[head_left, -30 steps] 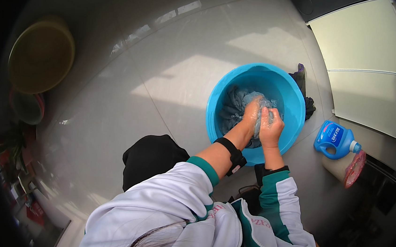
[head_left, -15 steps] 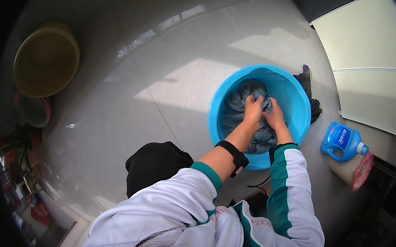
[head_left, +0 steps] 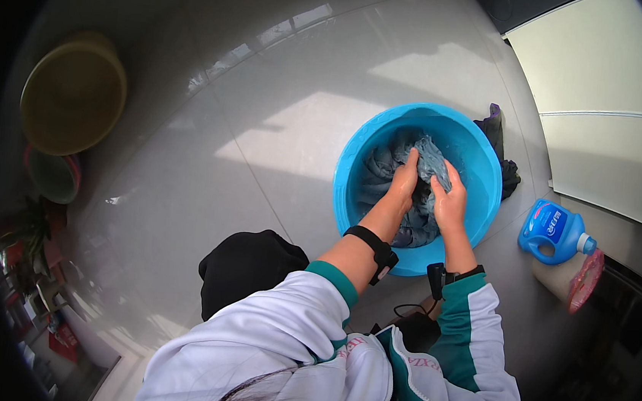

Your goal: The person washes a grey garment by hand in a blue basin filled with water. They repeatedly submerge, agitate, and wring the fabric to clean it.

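A round blue basin [head_left: 355,158] stands on the pale tiled floor, with wet grey-blue cloth [head_left: 378,176] heaped inside it. My left hand [head_left: 404,179] presses down on the cloth near the basin's middle, fingers curled into the fabric. My right hand [head_left: 449,202] grips a bunched fold of the same cloth just to the right, and the two hands sit close together. A black band is on my left wrist, and my white and green sleeves are pushed up.
A blue detergent bottle [head_left: 553,232] lies on the floor right of the basin, beside a pink-patterned bag [head_left: 586,281]. Dark cloth [head_left: 499,140] hangs behind the basin's far rim. A yellow tub [head_left: 70,94] and a smaller bowl [head_left: 52,175] sit far left. A black bundle [head_left: 246,266] rests near my left knee.
Both hands have slid forward over the cloth, from the near-right side of the basin toward its middle, kneading the fabric. The view has shifted slightly.
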Motion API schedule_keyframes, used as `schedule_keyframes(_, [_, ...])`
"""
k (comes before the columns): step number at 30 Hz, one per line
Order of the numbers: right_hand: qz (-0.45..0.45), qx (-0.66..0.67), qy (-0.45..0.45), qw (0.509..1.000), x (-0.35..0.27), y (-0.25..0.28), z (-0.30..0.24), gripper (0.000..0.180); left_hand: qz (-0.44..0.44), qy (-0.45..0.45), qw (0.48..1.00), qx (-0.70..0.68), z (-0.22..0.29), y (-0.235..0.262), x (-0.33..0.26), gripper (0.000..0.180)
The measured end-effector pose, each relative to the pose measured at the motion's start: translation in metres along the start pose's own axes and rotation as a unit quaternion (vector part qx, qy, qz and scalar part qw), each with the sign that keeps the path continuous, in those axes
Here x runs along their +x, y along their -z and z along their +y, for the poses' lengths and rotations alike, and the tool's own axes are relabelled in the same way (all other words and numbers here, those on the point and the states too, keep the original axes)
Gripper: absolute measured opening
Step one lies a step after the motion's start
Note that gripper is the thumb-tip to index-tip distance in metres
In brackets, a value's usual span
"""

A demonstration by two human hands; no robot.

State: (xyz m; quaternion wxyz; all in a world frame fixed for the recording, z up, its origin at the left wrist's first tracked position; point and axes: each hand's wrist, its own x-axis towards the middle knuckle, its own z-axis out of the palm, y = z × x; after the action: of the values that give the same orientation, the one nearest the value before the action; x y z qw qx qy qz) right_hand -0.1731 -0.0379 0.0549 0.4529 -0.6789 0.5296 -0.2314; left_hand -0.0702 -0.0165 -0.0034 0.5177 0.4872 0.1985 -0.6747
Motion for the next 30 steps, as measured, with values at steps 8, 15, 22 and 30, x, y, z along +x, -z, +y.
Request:
schedule_keyframes(8, [0.051,-0.127,0.149,0.979,-0.042,-0.007,-0.086,0.032,-0.227,0.102,0.93,-0.272,0.001,-0.002,-0.001,0.035])
schedule_keyframes(15, [0.092,-0.173,0.073,0.978,-0.004,-0.022,-0.015,0.026,-0.123,-0.045,0.956,-0.262,-0.012,-0.003,-0.012,0.023])
schedule_keyframes(22, [-0.078,-0.077,-0.126,0.986,0.018,0.032,0.067,0.04,0.078,-0.225,0.942,0.235,-0.001,-0.056,-0.071,0.042])
schedule_keyframes(30, [-0.225,0.087,-0.156,0.958,0.048,0.061,0.007,0.049,-0.046,-0.297,0.776,0.555,-0.04,-0.044,-0.048,0.056])
